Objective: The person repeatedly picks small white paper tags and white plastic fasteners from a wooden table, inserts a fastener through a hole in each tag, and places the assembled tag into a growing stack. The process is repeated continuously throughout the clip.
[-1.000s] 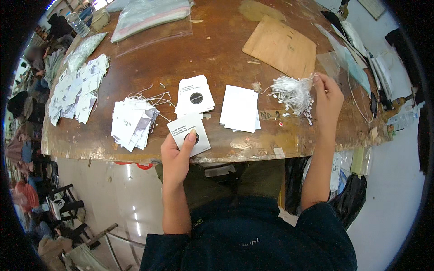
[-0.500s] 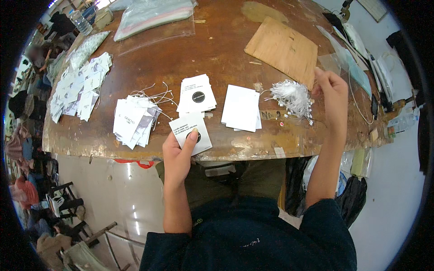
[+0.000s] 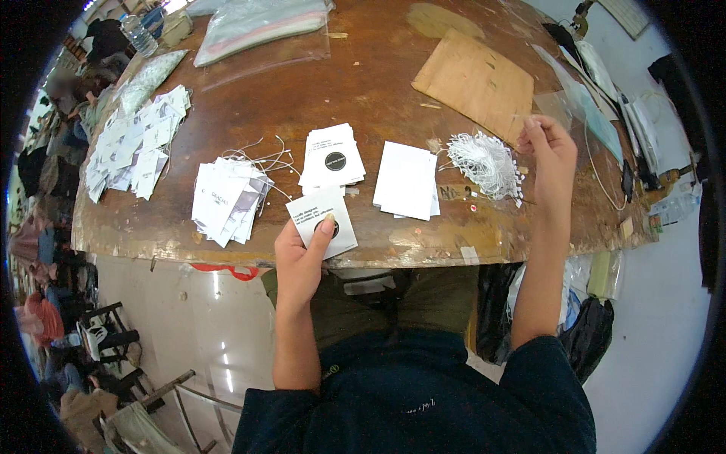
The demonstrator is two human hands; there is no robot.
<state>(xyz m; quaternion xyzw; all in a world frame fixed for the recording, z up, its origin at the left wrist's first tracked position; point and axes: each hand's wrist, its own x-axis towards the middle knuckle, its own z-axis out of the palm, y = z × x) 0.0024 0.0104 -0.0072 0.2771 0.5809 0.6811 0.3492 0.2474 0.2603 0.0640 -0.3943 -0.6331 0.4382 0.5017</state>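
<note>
Between thumb and fingers, my left hand [image 3: 301, 261] grips a white card tag [image 3: 325, 208] with dark print and a black disc, partly covered by the thumb. Just beyond it lies a stack of matching card tags [image 3: 331, 144]. To the right is a stack of blank white cards [image 3: 404, 178]. My right hand [image 3: 547, 138] is raised with its fingers pinched, beside a bundle of white tag strings [image 3: 484, 165]; anything in the pinch is too fine to make out. Left of the stacks sits a pile of tags with strings [image 3: 229, 198] attached.
A larger heap of strung tags [image 3: 140, 144] covers the table's left side, near a clear bag [image 3: 151, 79]. Plastic bags [image 3: 265, 30] lie at the back. A thin wooden board [image 3: 473, 79] is at the back right. The wooden table [image 3: 363, 83] ends just before my body.
My right hand has shifted slightly, its pinched fingers still beside the string bundle, which looks a little rearranged. My left hand keeps its hold on the card tag.
</note>
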